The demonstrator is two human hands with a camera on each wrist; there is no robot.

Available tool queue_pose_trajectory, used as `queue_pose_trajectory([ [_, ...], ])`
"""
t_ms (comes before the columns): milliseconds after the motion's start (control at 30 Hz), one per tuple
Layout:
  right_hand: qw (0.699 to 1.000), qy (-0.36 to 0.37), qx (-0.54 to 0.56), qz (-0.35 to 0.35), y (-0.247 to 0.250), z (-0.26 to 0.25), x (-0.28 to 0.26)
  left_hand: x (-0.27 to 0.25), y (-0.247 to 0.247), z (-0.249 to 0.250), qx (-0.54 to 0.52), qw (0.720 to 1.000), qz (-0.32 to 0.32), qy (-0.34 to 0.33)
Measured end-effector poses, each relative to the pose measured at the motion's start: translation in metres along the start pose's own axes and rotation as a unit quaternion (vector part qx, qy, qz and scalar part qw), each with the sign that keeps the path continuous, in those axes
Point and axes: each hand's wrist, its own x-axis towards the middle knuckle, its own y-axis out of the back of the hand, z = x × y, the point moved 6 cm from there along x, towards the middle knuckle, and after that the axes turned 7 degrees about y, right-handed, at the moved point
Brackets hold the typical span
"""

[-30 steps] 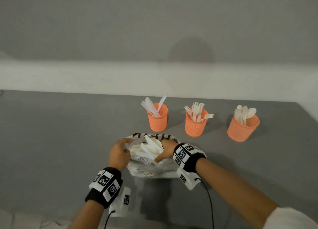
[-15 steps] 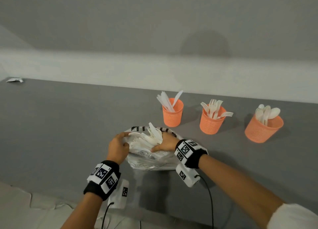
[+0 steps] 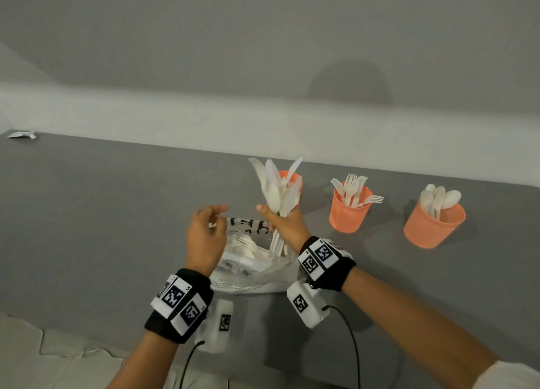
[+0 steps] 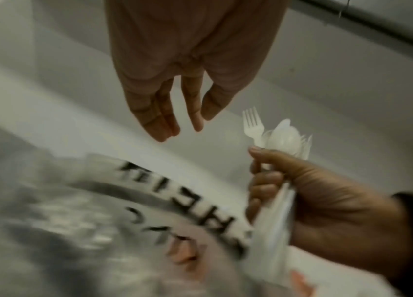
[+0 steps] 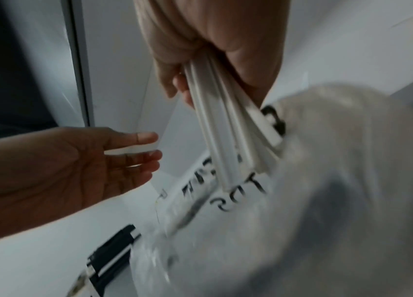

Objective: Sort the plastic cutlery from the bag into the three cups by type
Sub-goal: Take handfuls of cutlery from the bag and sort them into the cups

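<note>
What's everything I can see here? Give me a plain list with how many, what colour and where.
Cups: three, orange, in a row at the back of the table; the left one is partly hidden behind the bunch.
Knives: several, white, in the left cup.
Forks: several, white, in the middle cup.
Spoons: several, white, in the right cup.
Bag: one, clear with black print, between the hands, cutlery still inside.
Bunch: mixed white cutlery, lifted above the bag.
Table: one, grey.
Scrap: one, white, far left edge.
Left hand: fingers relaxed, beside the bag.
Right hand: grips the bunch.
</note>
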Motion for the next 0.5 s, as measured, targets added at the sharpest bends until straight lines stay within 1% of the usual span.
queue_pose_trajectory([
  [33, 0.999, 0.016, 0.02, 0.021, 0.006, -0.011, 0.002, -0.006, -0.008, 0.011, -0.067, 0.997, -0.015, 0.016],
  [67, 0.998, 0.028, 0.037, 0.036, 0.014, -0.021, 0.005, -0.011, -0.016, 0.021, -0.137, 0.989, -0.035, 0.041],
  [100, 0.997, 0.039, 0.044, 0.044, 0.023, -0.031, 0.006, -0.017, -0.027, 0.027, -0.201, 0.975, -0.061, 0.076],
  [133, 0.996, 0.047, 0.049, 0.05, 0.032, -0.04, 0.006, -0.022, -0.041, 0.031, -0.256, 0.955, -0.095, 0.117],
  [200, 0.994, 0.054, 0.072, 0.058, 0.05, -0.053, 0.005, -0.034, -0.071, 0.035, -0.328, 0.908, -0.168, 0.198],
  [267, 0.993, 0.059, 0.071, 0.072, 0.068, -0.057, 0.001, -0.046, -0.101, 0.034, -0.361, 0.864, -0.216, 0.277],
  [333, 0.993, 0.064, 0.06, 0.077, 0.081, -0.056, -0.004, -0.056, -0.128, 0.032, -0.368, 0.829, -0.249, 0.34],
  [433, 0.995, 0.052, 0.045, 0.076, 0.093, -0.048, -0.013, -0.071, -0.162, 0.036, -0.404, 0.762, -0.309, 0.4],
  [467, 0.995, 0.05, 0.053, 0.075, 0.097, -0.046, -0.017, -0.075, -0.171, 0.039, -0.425, 0.74, -0.317, 0.414],
  [500, 0.994, 0.048, 0.061, 0.079, 0.1, -0.045, -0.02, -0.078, -0.178, 0.042, -0.439, 0.725, -0.32, 0.423],
])
